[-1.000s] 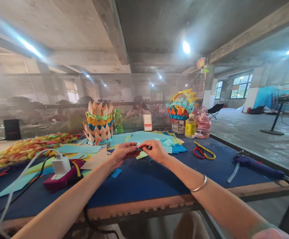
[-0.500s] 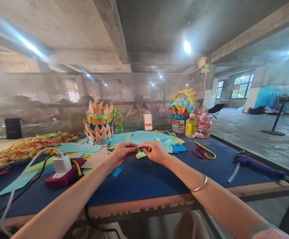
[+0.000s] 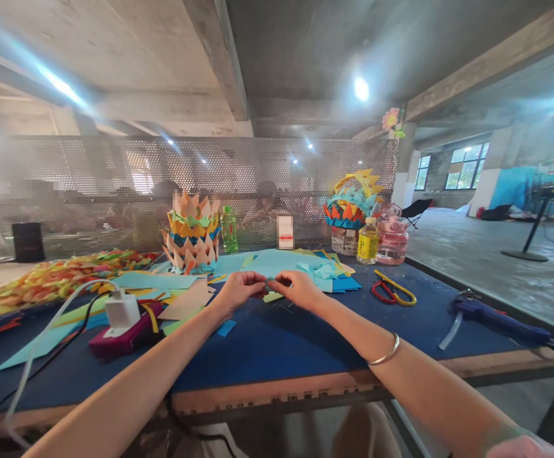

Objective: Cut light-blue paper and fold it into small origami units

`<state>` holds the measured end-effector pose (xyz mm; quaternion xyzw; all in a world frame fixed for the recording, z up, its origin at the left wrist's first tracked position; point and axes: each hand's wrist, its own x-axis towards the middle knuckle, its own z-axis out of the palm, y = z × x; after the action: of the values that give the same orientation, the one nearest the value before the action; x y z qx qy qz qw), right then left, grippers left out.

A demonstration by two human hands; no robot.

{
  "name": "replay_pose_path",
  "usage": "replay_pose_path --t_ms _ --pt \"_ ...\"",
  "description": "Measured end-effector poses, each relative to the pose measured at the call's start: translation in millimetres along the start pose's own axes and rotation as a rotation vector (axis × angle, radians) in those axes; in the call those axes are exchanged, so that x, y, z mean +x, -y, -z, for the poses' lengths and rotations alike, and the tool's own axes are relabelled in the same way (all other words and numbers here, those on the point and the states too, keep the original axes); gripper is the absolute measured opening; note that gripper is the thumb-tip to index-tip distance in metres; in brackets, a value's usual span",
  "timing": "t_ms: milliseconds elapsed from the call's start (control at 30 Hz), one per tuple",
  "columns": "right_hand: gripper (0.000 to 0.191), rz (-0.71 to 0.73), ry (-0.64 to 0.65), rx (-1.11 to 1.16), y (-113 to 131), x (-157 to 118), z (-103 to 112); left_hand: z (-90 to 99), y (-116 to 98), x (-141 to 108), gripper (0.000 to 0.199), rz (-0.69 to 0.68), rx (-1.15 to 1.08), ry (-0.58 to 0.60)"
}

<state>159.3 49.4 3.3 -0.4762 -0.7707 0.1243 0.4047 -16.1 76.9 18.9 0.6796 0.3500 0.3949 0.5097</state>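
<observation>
Over the blue tabletop, my left hand (image 3: 239, 292) and my right hand (image 3: 299, 291) meet fingertip to fingertip. Both pinch a small piece of light blue paper (image 3: 270, 283), mostly covered by the fingers. Behind them lie sheets of coloured paper (image 3: 277, 262), with folded light blue pieces (image 3: 323, 271) on top to the right. A small blue paper scrap (image 3: 226, 328) rests below my left wrist. Scissors (image 3: 394, 292) with red and yellow handles lie to the right of my right hand.
A purple glue gun (image 3: 496, 319) lies at the right. On the left sit a magenta power strip (image 3: 114, 343) with a white plug (image 3: 121, 312), cables and a heap of paper strips (image 3: 67, 280). Behind stand stacked paper crowns (image 3: 193, 235), a decorated basket (image 3: 346, 240) and bottles (image 3: 367, 242).
Both hands stay together at nearly the same spot. The fingers have shifted slightly on the small paper piece, and the whole view has moved a little.
</observation>
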Motion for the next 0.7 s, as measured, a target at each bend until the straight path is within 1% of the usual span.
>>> replay_pose_path --t_ms 200,433,700 --pt "0.035 0.025 -0.025 0.010 -0.8 0.4 -0.4 -0.7 -1.8 -1.6 0.031 0.031 -0.039 -0.004" --pt "0.035 0.059 -0.052 0.022 1.9 -0.7 1.4 -1.2 -4.8 -3.6 0.035 0.075 -0.089 -0.002" --pt "0.032 0.071 -0.020 0.097 4.6 -0.4 0.4 -2.6 -8.2 -6.2 0.033 0.110 -0.117 0.068"
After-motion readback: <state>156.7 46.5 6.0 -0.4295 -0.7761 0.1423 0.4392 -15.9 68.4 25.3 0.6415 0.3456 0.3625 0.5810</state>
